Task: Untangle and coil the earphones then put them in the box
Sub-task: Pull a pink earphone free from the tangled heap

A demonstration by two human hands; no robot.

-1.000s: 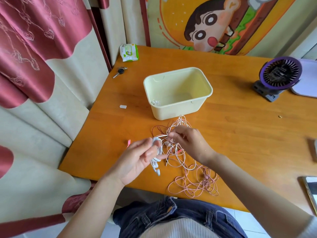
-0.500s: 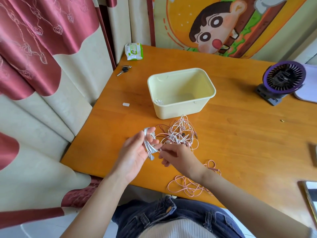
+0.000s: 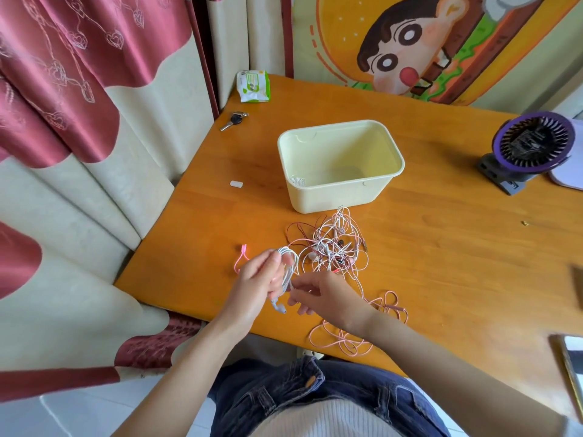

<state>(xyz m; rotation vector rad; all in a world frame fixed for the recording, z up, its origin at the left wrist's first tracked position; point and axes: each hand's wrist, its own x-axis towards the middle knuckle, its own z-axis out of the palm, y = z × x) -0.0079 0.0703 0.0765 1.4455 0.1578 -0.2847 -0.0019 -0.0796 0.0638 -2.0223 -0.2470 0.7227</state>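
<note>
My left hand [image 3: 258, 280] holds a coil of white earphones [image 3: 289, 263] looped round its fingers, with the earbuds dangling below the palm. Just to its right, my right hand [image 3: 318, 294] pinches the loose white cable end. A tangle of white, pink and dark red earphone cables [image 3: 334, 244] lies on the table beyond my hands. More pink cable [image 3: 347, 339] trails by the near edge under my right wrist. The pale yellow box [image 3: 334, 197] stands open behind the tangle, with a white coil in its near left corner.
The orange wooden table [image 3: 441, 247] carries a purple fan [image 3: 533, 146] at far right, a key [image 3: 233, 119], a green wipes pack [image 3: 254, 86], a small white piece [image 3: 236, 184] and a phone [image 3: 572, 367] at the right edge. Curtains hang left.
Both hands moved a little toward me and left of the tangle. The white coil in my left hand has more loops wound on. My right hand now pinches the cable end.
</note>
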